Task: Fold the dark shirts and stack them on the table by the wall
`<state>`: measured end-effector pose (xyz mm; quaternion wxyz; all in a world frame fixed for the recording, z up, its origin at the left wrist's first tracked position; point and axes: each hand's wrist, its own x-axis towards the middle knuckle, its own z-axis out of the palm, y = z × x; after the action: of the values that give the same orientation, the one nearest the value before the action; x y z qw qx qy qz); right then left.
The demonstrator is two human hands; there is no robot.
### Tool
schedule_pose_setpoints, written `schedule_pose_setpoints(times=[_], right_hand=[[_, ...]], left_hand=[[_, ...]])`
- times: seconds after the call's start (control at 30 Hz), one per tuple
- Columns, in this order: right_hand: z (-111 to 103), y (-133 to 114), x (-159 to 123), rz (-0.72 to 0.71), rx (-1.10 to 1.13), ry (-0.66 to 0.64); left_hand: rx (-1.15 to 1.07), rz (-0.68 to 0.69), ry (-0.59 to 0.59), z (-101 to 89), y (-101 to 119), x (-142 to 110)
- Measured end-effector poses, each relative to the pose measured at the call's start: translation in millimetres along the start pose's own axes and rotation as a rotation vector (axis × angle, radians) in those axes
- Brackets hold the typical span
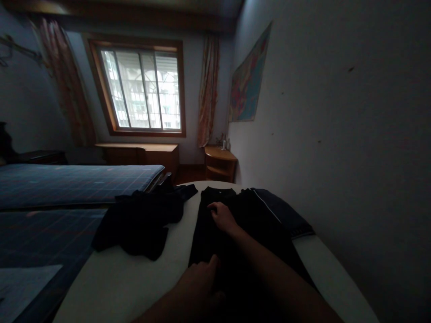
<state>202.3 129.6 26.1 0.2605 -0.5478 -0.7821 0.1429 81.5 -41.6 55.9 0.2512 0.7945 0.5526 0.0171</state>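
A black shirt point(249, 215) lies spread on the pale round table, its neckline at the far end. A dark sleeve point(279, 208) with a thin white stripe stretches from its right side. My right hand point(222, 216) reaches over the far left part of the shirt, its fingers curled down and closed on the cloth. Nearer to me, my left hand point(202, 278) is at the shirt's left edge with bent fingers closed on the fabric. Dimness hides the exact grip of both hands. Another dark garment point(141, 220) lies crumpled on the left of the table.
The table point(182, 246) has a curved edge. A bed with a blue checked cover point(81, 181) stands at the left. Along the right runs a wall with a map point(251, 80). A desk point(158, 152) and a corner shelf point(220, 154) are at the back.
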Motion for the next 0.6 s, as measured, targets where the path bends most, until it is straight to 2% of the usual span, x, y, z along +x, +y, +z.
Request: schedule_pose_setpoints(times=[0.1,0.23,0.33,0.4,0.5,0.6], right_hand=[[-6.0,-1.9,-8.7,0.065,-0.066,0.014],[-14.1,-0.2,-23.2,0.156,-0.216,-0.055],[-18.7,5.8,-32.7,0.132,-0.221,-0.15],[-18.9,10.6,-39.2,0.081,-0.199,-0.178],[-14.9,16.5,-48.3,0.004,-0.161,-0.106],[-10.2,19.3,-53.7,0.001,-0.117,-0.024]], left_hand=[[0.056,0.019,-0.072,2.8,-2.1,-3.4],[0.012,0.078,-0.044,2.5,-5.7,-6.9],[-0.05,0.107,-0.005,-2.5,-5.2,-10.0],[-0.051,0.121,-0.032,-7.0,-3.1,-12.4],[-0.035,0.167,-0.125,-11.3,-0.7,-14.5],[-0.066,0.264,-0.165,-10.1,-4.4,-11.7]])
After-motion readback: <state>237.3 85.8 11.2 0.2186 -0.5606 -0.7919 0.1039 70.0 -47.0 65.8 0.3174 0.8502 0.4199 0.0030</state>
